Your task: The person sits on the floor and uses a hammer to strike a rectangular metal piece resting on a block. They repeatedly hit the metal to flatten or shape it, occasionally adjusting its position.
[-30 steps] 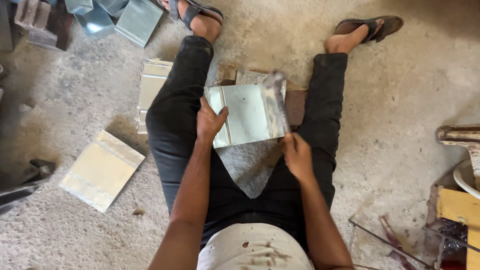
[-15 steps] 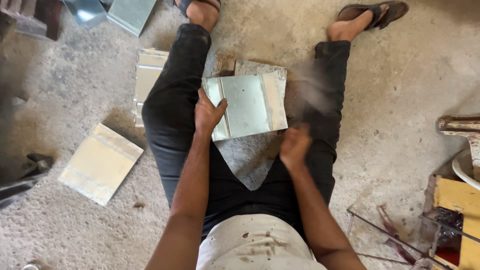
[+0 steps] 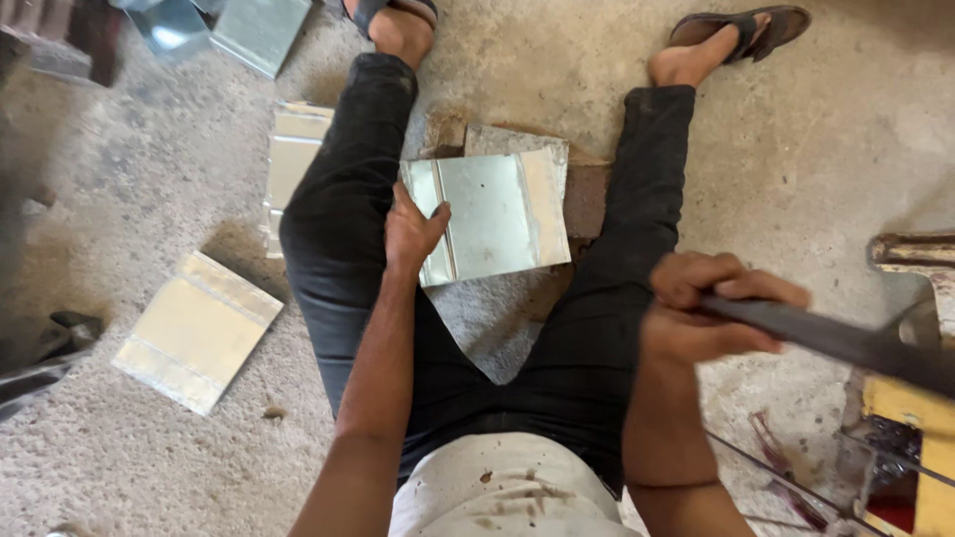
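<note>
My left hand (image 3: 413, 231) presses flat on the galvanized sheet (image 3: 492, 214) at twelve o'clock between my legs; thin, stiff, sharp-edged, best pinned near its fold. My right hand (image 3: 711, 308) grips a dark bar (image 3: 846, 343).

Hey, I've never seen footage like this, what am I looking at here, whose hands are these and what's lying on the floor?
This is one view from a camera worn on a person's head, looking down at their own arms and legs as they sit on a concrete floor. Their left hand presses on a folded sheet-metal piece lying between their legs. Their right hand grips a dark bar-shaped tool raised to the side. Another metal piece lies on the floor to the left, more sheets sit near the top, and a yellow object is at the right edge.
</note>
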